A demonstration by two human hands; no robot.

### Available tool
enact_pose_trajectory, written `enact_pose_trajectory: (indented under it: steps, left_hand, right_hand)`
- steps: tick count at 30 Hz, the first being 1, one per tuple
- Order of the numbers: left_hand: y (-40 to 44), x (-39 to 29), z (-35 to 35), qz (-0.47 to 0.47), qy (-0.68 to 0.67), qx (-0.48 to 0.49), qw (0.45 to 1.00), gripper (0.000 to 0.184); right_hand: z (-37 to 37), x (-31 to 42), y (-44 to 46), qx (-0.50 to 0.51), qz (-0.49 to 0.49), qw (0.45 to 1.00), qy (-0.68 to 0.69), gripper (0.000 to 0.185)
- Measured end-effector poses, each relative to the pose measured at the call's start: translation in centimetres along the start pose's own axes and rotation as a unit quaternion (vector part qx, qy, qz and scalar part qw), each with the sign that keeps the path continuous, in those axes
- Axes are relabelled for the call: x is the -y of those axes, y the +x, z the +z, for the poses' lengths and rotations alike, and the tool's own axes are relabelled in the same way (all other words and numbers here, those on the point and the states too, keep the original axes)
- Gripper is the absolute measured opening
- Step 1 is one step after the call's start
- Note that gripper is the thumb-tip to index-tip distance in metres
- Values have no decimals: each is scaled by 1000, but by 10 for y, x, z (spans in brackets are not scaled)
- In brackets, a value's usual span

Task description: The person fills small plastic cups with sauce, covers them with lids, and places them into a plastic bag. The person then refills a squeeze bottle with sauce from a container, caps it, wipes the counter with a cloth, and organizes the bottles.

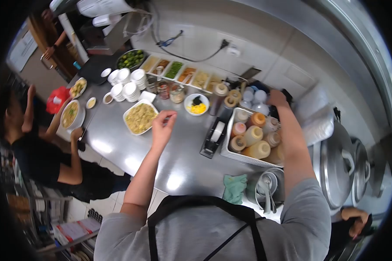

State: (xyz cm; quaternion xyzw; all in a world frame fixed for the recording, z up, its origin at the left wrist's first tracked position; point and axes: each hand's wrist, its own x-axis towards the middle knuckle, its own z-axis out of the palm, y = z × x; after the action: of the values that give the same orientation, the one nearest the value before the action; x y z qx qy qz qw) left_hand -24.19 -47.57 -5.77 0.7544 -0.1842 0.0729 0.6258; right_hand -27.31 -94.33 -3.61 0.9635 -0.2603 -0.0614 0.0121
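Observation:
My left hand (163, 126) is raised over the steel counter, just right of a white square bowl of fried rice (140, 117). Its fingers are pinched together; what they hold, if anything, does not show. Stretched to the back right, my right hand (277, 98) is beside clear plastic cups or lids (260, 96) and a dark item, its fingers mostly hidden. Below that arm stands a white basket (248, 160) packed with squeeze bottles (254, 135) of sauces. A round white bowl (196, 104) with yellow and dark food sits between my hands.
A black tape dispenser (208, 148), a green cloth (235, 189) and a metal pot with ladles (265, 189) are near the basket. Topping trays (175, 69), stacked white cups (130, 90) and limes (131, 58) line the back. A co-worker (43, 148) stands left, large lidded pots (335, 165) right.

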Motion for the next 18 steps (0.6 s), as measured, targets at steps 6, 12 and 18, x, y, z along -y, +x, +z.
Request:
enact_pose_trajectory:
  steps: [6,12,18]
  left_hand:
    - [-2,1,-3,-28,13,7,999,9]
    - [-2,14,2,2,-12,12,1000,10]
    - [6,8,11,-17,-9,55,998,12]
  right_hand:
    - [-13,-2,-7,-22,28,999,5,48]
    - [11,-28,12,-89,21,995,39,40]
    - [-28,1,-13,-160,-6,985,66,43]
